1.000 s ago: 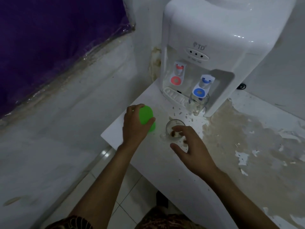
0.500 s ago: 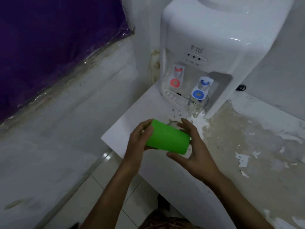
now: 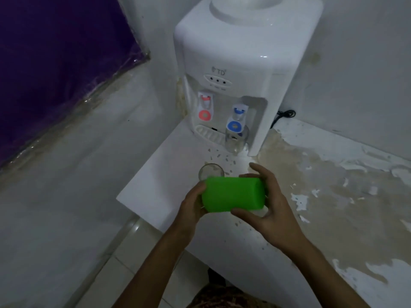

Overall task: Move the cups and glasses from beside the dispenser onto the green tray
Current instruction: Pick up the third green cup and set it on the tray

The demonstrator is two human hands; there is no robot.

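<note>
A bright green plastic cup [image 3: 233,194] lies on its side in the air, held between both my hands above the counter. My left hand [image 3: 192,204] grips its left end and my right hand [image 3: 270,205] wraps its right end. Just behind the cup a small clear glass [image 3: 211,171] stands on the white counter, partly hidden by the cup. A taller clear glass [image 3: 235,140] stands under the blue tap of the white water dispenser [image 3: 235,58]. No green tray is in view.
The white counter [image 3: 169,174] ends in a corner at the left, with tiled floor [image 3: 133,252] below. To the right its surface is stained and peeling [image 3: 333,185]. A black cable [image 3: 284,115] lies behind the dispenser. A purple sheet [image 3: 55,52] covers the far left wall.
My left hand lifted the green cup off the counter and tipped it sideways. My right hand left the small glass and took the cup's other end. The view shifted downward.
</note>
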